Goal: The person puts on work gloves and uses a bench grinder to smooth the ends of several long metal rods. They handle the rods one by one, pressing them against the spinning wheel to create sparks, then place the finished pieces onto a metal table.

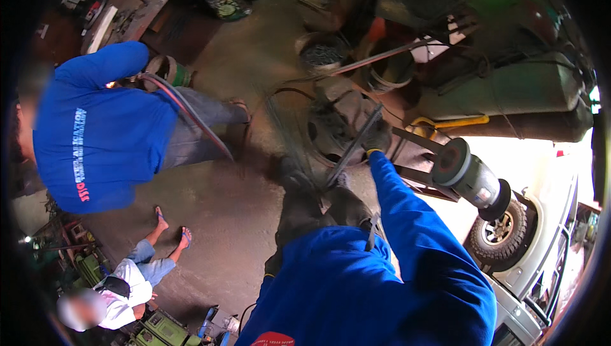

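Over the floor (210,231), the metal bar (352,153) clamped by the right hand (379,136) should be steadied; the left hand's (274,261) fingers cannot be judged.

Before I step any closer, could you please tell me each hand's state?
Left hand: too dark; open or closed cannot be told.
Right hand: grip appears closed on a dark metal bar.
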The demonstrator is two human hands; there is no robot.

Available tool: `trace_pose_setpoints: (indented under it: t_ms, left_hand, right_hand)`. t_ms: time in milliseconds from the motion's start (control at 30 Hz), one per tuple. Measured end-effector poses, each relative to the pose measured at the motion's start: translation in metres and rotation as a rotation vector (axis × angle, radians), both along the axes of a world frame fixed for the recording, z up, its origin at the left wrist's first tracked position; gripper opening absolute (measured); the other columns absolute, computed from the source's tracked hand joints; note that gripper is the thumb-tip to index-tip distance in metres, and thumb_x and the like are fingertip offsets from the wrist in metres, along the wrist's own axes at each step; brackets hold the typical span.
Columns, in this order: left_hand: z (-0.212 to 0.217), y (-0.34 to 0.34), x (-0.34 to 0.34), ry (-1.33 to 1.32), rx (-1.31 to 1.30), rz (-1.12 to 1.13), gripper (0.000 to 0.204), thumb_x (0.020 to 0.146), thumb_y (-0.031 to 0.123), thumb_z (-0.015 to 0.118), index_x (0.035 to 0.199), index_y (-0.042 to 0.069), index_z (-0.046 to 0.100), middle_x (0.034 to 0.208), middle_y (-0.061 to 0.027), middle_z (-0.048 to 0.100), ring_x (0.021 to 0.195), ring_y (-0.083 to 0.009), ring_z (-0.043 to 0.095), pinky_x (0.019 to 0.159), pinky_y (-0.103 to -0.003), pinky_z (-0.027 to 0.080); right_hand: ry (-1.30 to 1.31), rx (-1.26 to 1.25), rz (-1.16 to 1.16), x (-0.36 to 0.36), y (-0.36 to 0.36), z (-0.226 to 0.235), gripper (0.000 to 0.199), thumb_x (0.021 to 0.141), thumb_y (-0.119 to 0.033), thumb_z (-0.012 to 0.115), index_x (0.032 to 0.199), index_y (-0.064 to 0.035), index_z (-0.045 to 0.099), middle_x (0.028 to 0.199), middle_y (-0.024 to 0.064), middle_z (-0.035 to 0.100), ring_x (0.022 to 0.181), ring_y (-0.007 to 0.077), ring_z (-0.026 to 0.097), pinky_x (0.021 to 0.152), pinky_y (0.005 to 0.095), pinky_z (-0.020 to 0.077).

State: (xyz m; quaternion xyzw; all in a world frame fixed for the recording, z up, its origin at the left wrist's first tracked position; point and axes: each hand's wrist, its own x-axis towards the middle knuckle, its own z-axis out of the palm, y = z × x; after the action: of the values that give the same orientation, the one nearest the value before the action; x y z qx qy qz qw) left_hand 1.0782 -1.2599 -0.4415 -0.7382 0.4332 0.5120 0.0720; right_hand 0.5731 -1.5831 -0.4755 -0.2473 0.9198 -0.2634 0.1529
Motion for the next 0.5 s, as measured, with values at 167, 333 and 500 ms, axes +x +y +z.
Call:
trace_pose_setpoints:
  t_ms: [167,333,500]
  left_hand:
    - [-0.051,-0.102,0.070,-0.128,-0.092,-0.631,0.039,0.093,0.040,0.052,0.094,0.004,0.067,0.090,-0.0176,0.070,0.085,-0.0379,0.066,0.074,-0.049,0.051]
    - [-0.162,-0.277,0.028,-0.327,-0.215,-0.182,0.046,0.089,0.047,0.053,0.099,0.006,0.070,0.101,-0.0204,0.070,0.096,-0.0422,0.065,0.084,-0.052,0.050]
    - [-0.348,-0.434,-0.051,-0.153,-0.235,-0.155,0.045,0.087,0.043,0.055,0.107,0.005,0.070,0.113,-0.0213,0.067,0.108,-0.0420,0.063,0.094,-0.048,0.049]
  right_hand:
    - [0.177,-0.049,0.571,0.037,-0.040,-0.034,0.039,0.094,-0.031,0.054,0.127,-0.0093,0.059,0.127,0.0160,0.062,0.114,0.0327,0.060,0.096,0.0399,0.0465]
    - [0.359,0.130,1.208,0.121,0.017,-0.275,0.027,0.085,-0.021,0.058,0.109,-0.0096,0.065,0.107,0.0160,0.066,0.099,0.0305,0.064,0.081,0.0428,0.0515]
    - [-0.801,0.137,0.427,0.231,0.068,-0.256,0.028,0.093,-0.018,0.057,0.114,-0.0025,0.066,0.104,0.0161,0.070,0.099,0.0260,0.067,0.085,0.0353,0.0506]
